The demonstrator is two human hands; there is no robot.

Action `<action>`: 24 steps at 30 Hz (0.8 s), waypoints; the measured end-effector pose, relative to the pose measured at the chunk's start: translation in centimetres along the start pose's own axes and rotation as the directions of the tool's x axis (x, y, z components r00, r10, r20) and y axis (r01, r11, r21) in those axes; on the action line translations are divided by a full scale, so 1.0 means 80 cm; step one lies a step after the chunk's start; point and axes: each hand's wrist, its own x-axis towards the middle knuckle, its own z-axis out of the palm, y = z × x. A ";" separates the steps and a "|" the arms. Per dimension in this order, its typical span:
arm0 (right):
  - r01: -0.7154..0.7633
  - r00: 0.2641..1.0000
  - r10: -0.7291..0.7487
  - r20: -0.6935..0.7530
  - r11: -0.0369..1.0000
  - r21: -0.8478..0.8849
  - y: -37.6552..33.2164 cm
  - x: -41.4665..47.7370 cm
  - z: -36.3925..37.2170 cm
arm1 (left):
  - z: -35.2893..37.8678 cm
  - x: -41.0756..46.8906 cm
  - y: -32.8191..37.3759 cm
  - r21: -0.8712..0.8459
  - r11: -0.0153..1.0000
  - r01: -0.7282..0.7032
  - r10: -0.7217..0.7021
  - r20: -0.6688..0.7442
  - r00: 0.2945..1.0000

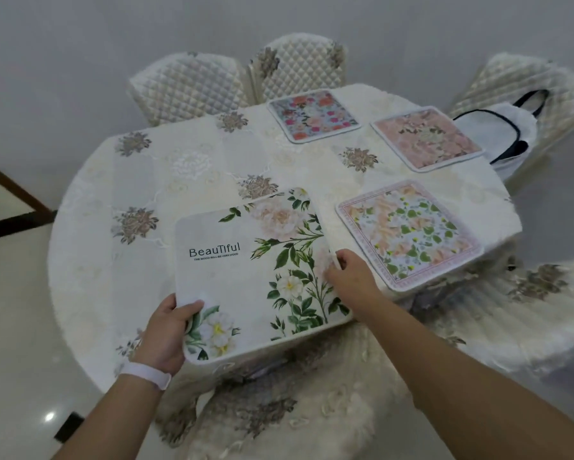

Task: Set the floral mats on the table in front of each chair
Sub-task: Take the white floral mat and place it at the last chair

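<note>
Left hand [166, 330] and right hand [348, 277] each pinch an edge of the white square "Beautiful" floral mat [259, 277] at the near table [89, 227] edge. Three further floral mats: multicoloured [313, 115], pink [426, 137], peach-and-green [408, 234], lying flat on the right side.

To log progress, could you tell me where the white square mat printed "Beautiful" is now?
Head view: the white Beautiful mat is at the table's near edge, held by the left hand and right hand, left of the pink-bordered leafy mat.
</note>
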 end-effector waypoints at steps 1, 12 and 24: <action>0.015 1.000 -0.015 0.017 1.000 -0.017 -0.001 0.007 0.004 | -0.001 -0.002 -0.003 0.017 1.000 -0.017 0.017 -0.032 0.999; 0.000 0.995 0.015 0.096 0.988 -0.157 0.034 0.041 0.087 | -0.042 0.035 -0.035 0.201 0.976 0.087 -0.056 -0.155 0.986; -0.076 0.986 0.112 0.120 0.960 -0.271 0.074 0.050 0.102 | -0.039 0.033 -0.077 0.529 0.848 -0.037 0.131 -0.141 0.981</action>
